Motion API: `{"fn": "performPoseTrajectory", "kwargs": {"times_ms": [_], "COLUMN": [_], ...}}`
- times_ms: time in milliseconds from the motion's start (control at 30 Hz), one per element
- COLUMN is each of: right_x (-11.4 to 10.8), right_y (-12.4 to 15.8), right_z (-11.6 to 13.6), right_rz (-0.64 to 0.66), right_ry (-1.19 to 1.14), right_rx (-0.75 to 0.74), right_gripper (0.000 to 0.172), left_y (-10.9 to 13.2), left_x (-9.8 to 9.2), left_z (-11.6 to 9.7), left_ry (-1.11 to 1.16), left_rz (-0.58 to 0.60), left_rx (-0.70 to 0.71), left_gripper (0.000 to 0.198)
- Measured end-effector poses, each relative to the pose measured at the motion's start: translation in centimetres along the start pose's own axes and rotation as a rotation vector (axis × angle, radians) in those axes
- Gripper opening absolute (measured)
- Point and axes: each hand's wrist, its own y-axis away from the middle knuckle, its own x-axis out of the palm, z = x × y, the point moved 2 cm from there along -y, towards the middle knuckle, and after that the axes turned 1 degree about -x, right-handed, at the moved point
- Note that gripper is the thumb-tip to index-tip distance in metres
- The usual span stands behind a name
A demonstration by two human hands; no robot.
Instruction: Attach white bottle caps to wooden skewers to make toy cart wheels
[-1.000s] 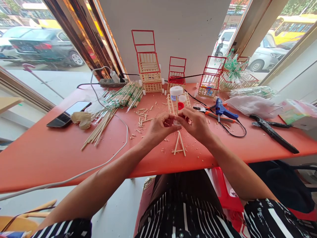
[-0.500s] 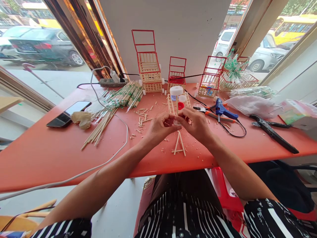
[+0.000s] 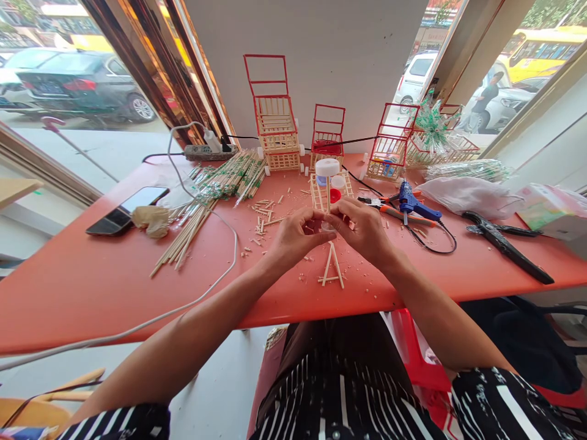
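Note:
Both my left hand (image 3: 300, 234) and my right hand (image 3: 360, 227) are closed, pinching a thin wooden stick (image 3: 328, 190) between them over the table. A white bottle cap (image 3: 327, 167) sits on the stick's upper end, and a pale round piece, partly hidden by my fingers, is at its lower end. Just behind my hands lies a small stick grid (image 3: 317, 197) with a red cap (image 3: 335, 195) and a white cap (image 3: 338, 181) on or by it. Below my hands, an A-shaped frame of sticks (image 3: 338, 269) rests on the red table (image 3: 275, 299).
Stick carts with red handles, a tall one (image 3: 277, 125) among them, stand along the wall. To the right lie a blue glue gun (image 3: 415, 203), pliers (image 3: 397, 212) and a black-handled cutter (image 3: 509, 244). Bundled sticks (image 3: 229, 177), a phone (image 3: 128, 211) and a white cable (image 3: 215, 278) are left.
My hands and the capped stick stay practically still. Outside the right window, a person has come into view.

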Motion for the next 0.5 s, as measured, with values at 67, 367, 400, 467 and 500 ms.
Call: {"fn": "performPoseTrajectory", "kwargs": {"times_ms": [67,367,400,467,500], "right_x": [0.00,-0.07,-0.08,-0.07,-0.06], "right_y": [0.01,0.01,0.01,0.03,0.05], "right_z": [0.01,0.06,0.07,0.09,0.09], "right_rz": [0.002,0.003,0.004,0.006,0.006], "right_ry": [-0.002,-0.004,-0.005,-0.007,-0.007], "right_rx": [0.002,0.001,0.003,0.007,0.009], "right_gripper": [0.026,0.028,0.028,0.029,0.029], "left_y": [0.00,0.01,0.02,0.03,0.04], "left_x": [-0.01,-0.10,-0.10,-0.07,-0.06], "left_z": [0.03,0.32,0.31,0.26,0.23], "left_ry": [-0.005,-0.023,-0.023,-0.021,-0.020], "left_rz": [-0.004,-0.001,-0.001,0.000,0.001], "left_rx": [0.005,0.009,0.009,0.008,0.008], "left_gripper": [0.037,0.036,0.037,0.037,0.037]}}
